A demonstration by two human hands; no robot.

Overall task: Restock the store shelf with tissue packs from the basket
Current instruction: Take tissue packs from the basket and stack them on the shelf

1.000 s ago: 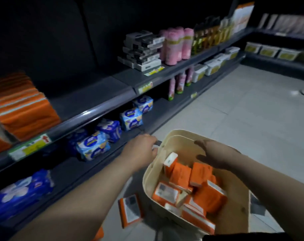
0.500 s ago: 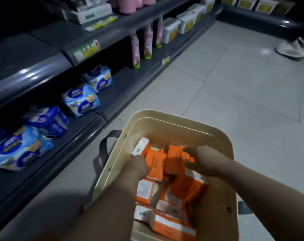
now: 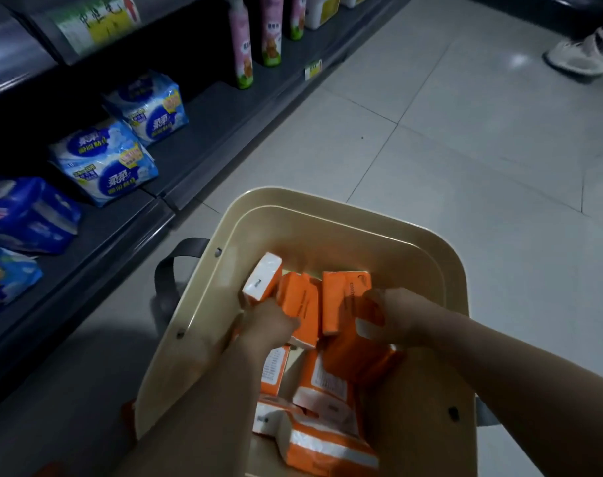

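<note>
Lying heaped in the cream basket (image 3: 413, 249) are the orange tissue packs (image 3: 327, 383). The left hand (image 3: 271, 325) has its fingers curled onto a middle pack (image 3: 302, 304); the right hand (image 3: 400, 315) has its fingers clamped on a tilted pack (image 3: 357, 333). The basket's grey handle (image 3: 171, 266) hangs toward the bottom shelf (image 3: 224, 115), whose front edge runs close by. Blue wrapped bundles (image 3: 107, 160) and pink bottles (image 3: 241, 39) crowd that shelf. Rightward, tiled floor (image 3: 448, 139) lies open up to a white shoe (image 3: 579, 56).
</note>
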